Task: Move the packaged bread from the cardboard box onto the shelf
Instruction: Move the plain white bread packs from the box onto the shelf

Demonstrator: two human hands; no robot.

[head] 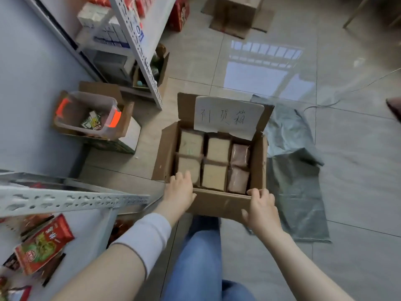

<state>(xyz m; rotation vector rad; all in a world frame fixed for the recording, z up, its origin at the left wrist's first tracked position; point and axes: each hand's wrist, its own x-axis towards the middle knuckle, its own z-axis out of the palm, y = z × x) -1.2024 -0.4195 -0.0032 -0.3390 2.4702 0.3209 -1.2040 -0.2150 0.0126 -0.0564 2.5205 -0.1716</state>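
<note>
- Head view, progress: the cardboard box sits open on the floor tiles, right in front of the person's knees.
- The packaged bread is all inside it. Six packs show, in two rows of three: four pale, and two pinkish-brown in the right column.
- No gap in that layer and no bread on the shelf at lower left, so I judge the task barely begun, with every pack left to move.
- Left hand: at the near-left corner, fingers over the rim just above the nearest pale pack, thumb on the outer wall. It grips the box, not the bread.
- Right hand: fingers curled over the near-right rim, thumb down the outside wall. It also grips the box.
- Likely step: pulling or steadying the box before the first pick.
- Hidden: any layers under the top six.
- The far flap's paper label overhangs the back row.
- The left hand covers part of the near-left pack.
- The shelf is cut off by the frame's left edge. Only its perforated rail and a red snack packet read clearly, so I can't tell which free spot is meant for the bread.
- Pack print is too blurred to read.
</note>
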